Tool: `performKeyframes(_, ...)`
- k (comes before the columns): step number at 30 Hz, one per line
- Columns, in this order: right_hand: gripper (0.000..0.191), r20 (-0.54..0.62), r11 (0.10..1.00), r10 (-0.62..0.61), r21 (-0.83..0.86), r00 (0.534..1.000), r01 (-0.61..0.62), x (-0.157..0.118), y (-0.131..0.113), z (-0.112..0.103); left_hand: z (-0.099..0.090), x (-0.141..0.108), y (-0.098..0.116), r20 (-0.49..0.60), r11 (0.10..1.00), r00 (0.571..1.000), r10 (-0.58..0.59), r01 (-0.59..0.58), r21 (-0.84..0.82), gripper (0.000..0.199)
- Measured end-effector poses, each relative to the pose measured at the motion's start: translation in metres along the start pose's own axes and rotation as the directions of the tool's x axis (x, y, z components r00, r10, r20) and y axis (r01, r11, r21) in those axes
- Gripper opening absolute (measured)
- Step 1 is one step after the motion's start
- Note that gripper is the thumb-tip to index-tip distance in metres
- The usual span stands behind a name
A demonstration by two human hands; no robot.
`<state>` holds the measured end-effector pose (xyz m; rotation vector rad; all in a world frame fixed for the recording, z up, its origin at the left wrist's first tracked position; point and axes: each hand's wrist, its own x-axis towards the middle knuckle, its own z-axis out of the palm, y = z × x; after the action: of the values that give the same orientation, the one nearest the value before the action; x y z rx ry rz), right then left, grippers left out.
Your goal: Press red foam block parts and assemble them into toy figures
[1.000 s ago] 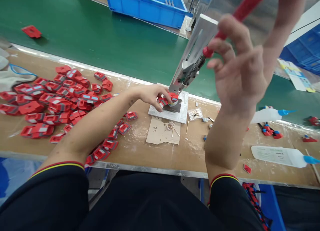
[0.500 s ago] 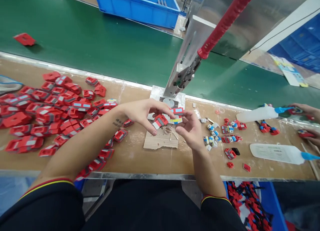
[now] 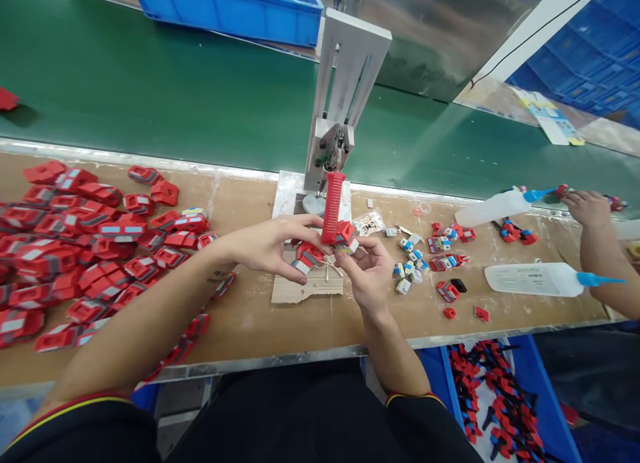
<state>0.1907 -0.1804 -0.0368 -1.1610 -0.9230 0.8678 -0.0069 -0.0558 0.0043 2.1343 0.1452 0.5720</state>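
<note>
A red toy car body (image 3: 309, 255) with a grey and white stripe is between the thumb and fingers of my left hand (image 3: 273, 246). My right hand (image 3: 373, 273) pinches a red-and-white toy car part (image 3: 346, 239), close beside the left fingers. The red handle (image 3: 334, 203) of a toggle press reaches down in front of both hands and hides some of the left fingertips. I cannot tell whether they touch it. Under the hands lies a piece of cardboard (image 3: 290, 291) with cotton swabs on it. Behind stands the press's metal upright (image 3: 345, 69) on a pale base plate.
Many red car bodies (image 3: 50, 256) are heaped at left. Small white-and-blue parts (image 3: 413, 266) lie right of my hands. Two glue bottles (image 3: 533, 278) lie farther right, near a co-worker's hand (image 3: 587, 208). A green conveyor belt (image 3: 200, 96) runs behind; a blue bin (image 3: 535, 383) stands below.
The press handle has swung down from its raised position to in front of my hands. My view has shifted right. Both hands still hold their parts; the co-worker's arm has moved farther over the bench.
</note>
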Motion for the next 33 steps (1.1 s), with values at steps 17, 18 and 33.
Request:
performKeyframes(17,0.031,0.161,0.275,-0.883,-0.582,0.440,0.765,0.005,0.004,-0.039,-0.053,0.028,0.073,0.013,0.931,0.981,0.195,-0.189,0.313,0.026)
performKeyframes(18,0.031,0.152,0.280,-0.885,-0.582,0.440,0.763,0.004,0.004,-0.039,-0.063,0.039,0.075,0.017,0.913,0.971,0.241,-0.232,0.335,0.033)
performKeyframes(33,0.021,0.230,0.494,-0.250,-0.805,0.940,0.328,0.165,0.002,-0.109,-0.088,0.070,0.079,-0.497,0.999,0.867,0.040,-0.024,0.038,0.092)
